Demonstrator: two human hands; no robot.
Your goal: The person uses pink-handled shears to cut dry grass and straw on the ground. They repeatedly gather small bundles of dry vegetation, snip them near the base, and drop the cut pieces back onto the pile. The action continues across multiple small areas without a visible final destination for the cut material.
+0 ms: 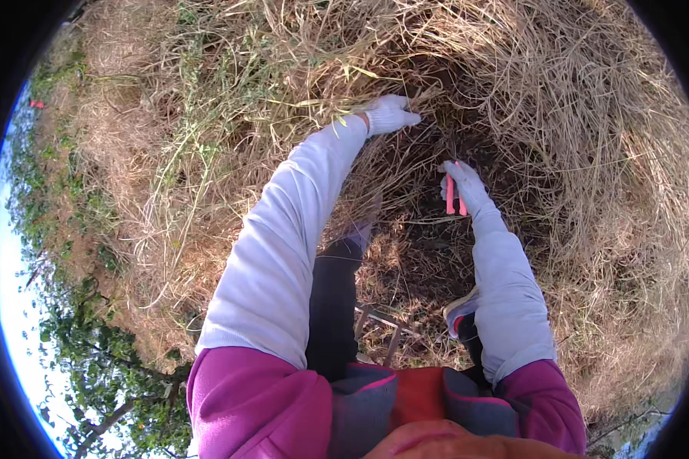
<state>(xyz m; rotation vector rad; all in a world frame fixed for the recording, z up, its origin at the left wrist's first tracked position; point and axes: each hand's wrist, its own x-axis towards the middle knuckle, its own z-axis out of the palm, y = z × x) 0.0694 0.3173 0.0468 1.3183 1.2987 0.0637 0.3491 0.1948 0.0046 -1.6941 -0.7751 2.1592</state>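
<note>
My left hand, in a white knit glove, reaches into the dry grass with its fingers partly spread at the dark gap between the stalks. Whether it grips any stalks cannot be made out. Lower and to the right, my right hand, gloved in white too, is closed around the pink handles of a hand tool, perhaps shears or pruners. The rest of that tool is hidden by the hand and the shadow. Dark soil with short cut-looking stubble lies below both hands.
Thick dry grass stands on the right and greener stems on the left. My shoe rests on the ground below my right hand. A wooden frame lies between my legs. Leafy branches show at lower left.
</note>
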